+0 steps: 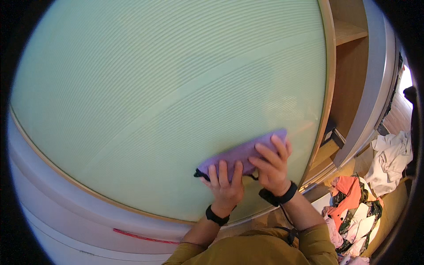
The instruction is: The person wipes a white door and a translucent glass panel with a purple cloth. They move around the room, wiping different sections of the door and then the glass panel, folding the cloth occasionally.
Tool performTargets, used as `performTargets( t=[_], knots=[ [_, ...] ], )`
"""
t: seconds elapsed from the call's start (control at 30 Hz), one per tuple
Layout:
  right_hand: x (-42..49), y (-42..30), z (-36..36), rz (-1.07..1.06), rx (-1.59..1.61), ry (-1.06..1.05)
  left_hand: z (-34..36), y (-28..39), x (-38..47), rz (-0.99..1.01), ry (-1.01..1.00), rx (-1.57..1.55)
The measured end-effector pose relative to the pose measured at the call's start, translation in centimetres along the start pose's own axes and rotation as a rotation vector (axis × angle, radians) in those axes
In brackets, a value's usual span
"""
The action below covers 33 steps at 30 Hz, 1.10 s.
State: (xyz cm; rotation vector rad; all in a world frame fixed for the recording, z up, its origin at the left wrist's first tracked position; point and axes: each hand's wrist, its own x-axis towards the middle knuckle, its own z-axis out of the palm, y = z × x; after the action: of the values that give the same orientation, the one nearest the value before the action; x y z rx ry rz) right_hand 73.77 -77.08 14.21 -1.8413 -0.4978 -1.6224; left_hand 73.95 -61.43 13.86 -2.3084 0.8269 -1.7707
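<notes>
A long purple cloth-covered pad lies tilted across the lower part of a pale green ribbed panel, its right end higher than its left. My left hand has its fingers spread over the pad's left half, close to a black piece at that end. My right hand grips the right half, fingertips resting on the cloth. Part of a black cord shows below the pad, between my hands. Whether the pad presses on the panel or hovers just off it, I cannot tell. Both wrists wear black bands.
A thin wooden frame edges the panel. Wooden shelving stands open at the right. A heap of clothes and white cloth lie at lower right. A pink-red strip runs along the white surface at lower left.
</notes>
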Motion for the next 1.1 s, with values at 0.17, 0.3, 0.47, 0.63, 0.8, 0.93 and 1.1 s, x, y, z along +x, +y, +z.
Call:
performTargets(
  t=[0.17, 0.3, 0.47, 0.63, 0.8, 0.93, 1.1],
  knots=[
    [10.7, 1.8, -0.3, -0.129, -0.012, 0.156, -1.0, -1.2, 10.4, -0.178, 0.095, -0.090],
    [13.0, 2.4, -0.7, -0.176, -0.016, 0.211, -1.2, -1.9, 13.1, -0.165, 0.148, -0.099],
    [4.7, 2.9, -1.9, -0.038, -0.027, 0.047, 0.3, 0.7, 5.9, -0.040, 0.040, -0.071],
    [-1.0, 3.2, -2.6, 0.084, -0.047, 0.006, 1.3, 3.3, 1.4, 0.083, -0.063, -0.059],
    [6.1, 6.0, -4.2, 0.022, -0.089, 0.021, 1.2, 3.8, 9.0, -0.116, 0.001, -0.128],
    [10.8, 7.9, -5.3, -0.139, -0.076, 0.135, 1.6, 4.4, 14.1, -0.102, 0.147, -0.153],
    [3.4, 9.3, -5.7, 0.031, -0.109, 0.064, 3.5, 6.6, 8.4, -0.012, 0.035, -0.168]
  ],
)
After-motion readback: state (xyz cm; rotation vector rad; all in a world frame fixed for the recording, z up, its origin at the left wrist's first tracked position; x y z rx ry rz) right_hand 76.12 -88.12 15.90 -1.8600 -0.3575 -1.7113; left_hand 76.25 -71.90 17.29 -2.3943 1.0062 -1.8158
